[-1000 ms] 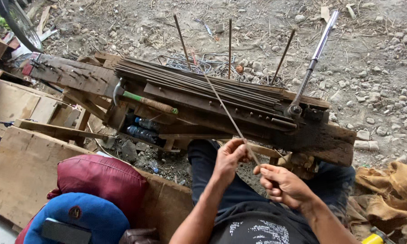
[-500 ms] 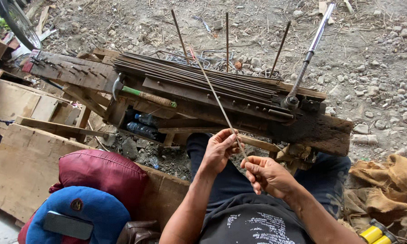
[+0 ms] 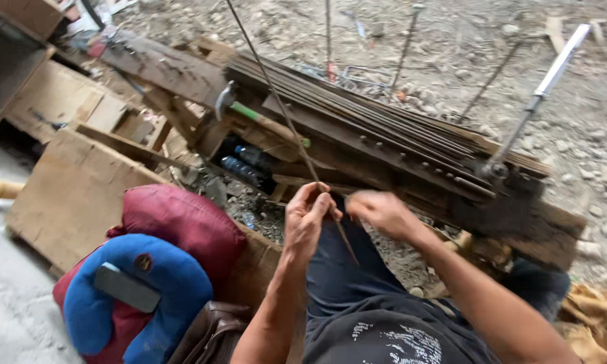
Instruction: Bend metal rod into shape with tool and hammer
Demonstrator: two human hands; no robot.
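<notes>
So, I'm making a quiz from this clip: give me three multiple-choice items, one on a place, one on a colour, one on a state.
1. Where does the hammer lie?
A on the wooden bench
B on the cushions
C on the person's lap

2. What colour is the neck pillow?
A green
B blue
C yellow

3. What is the left hand doing?
A hanging free
B resting on the red cushion
C pinching the thin steel rod

Answers: 1 A, its head rests by the bench's rod bundle; 2 B, blue on the red cushion; 3 C, fingers close around the rod.
</notes>
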